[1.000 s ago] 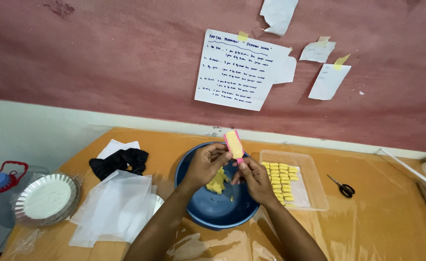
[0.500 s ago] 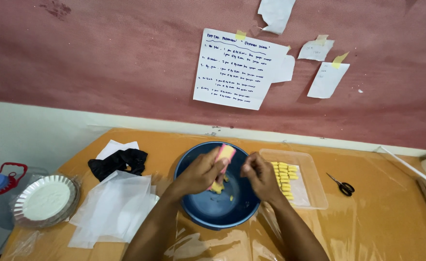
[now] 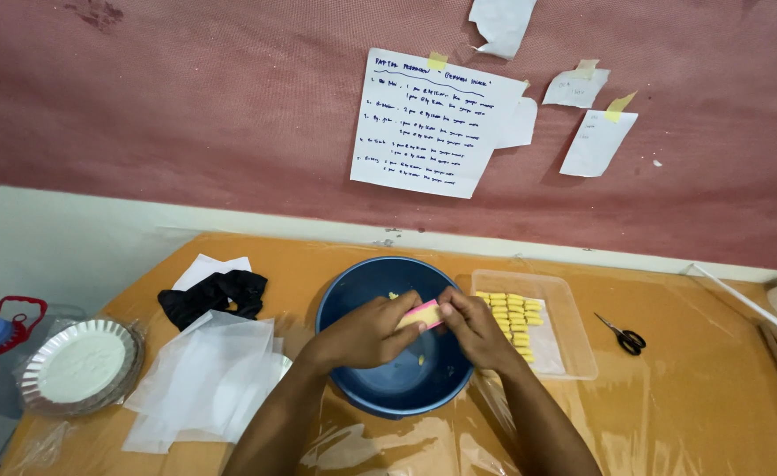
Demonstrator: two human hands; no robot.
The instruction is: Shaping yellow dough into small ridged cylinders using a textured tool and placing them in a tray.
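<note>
- Left hand [image 3: 366, 332] and right hand [image 3: 475, 326] meet at lower centre, fingers curled, each pinching one end of a pink-and-yellow bar [image 3: 420, 316].
- Bar sits over the blue bowl [image 3: 362, 282] on the tabletop [image 3: 697, 414].

The pink and yellow block [image 3: 422, 315] was small and flat-sided, held level between both hands right over the blue bowl [image 3: 353, 291]. That bowl was round and deep, sitting on the worktop with a few yellow crumbs [image 3: 421, 360] scattered inside it.
</note>
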